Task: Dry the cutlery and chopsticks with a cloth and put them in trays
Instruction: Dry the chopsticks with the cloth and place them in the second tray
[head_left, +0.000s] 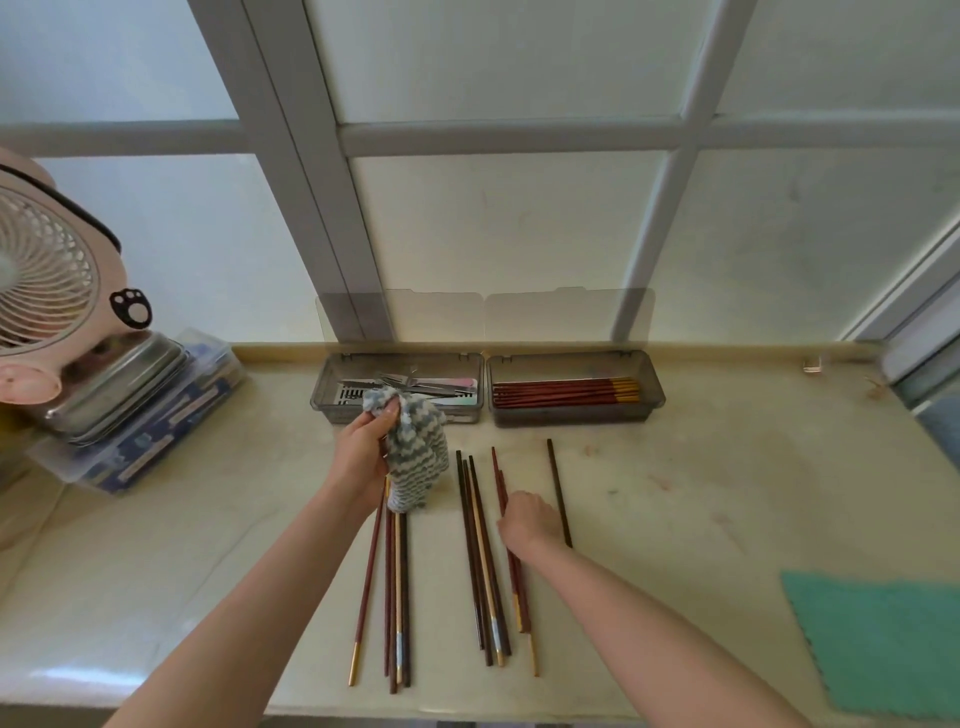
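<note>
left hand (363, 452) grips the striped cloth (423, 457) at centre frame, just in front of the cutlery tray (324, 387). right hand (527, 519) rests on red chopsticks (519, 587), its fingers hidden, so i can't tell whether it grips them. the chopstick tray (571, 415) sits against the back edge. the counter (701, 493) runs right to a green mat (883, 634).

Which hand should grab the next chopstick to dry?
Right. The right hand is directly on the red chopsticks, so it barely needs to move. The left hand is busy gripping the striped cloth, ready to wipe.
</note>
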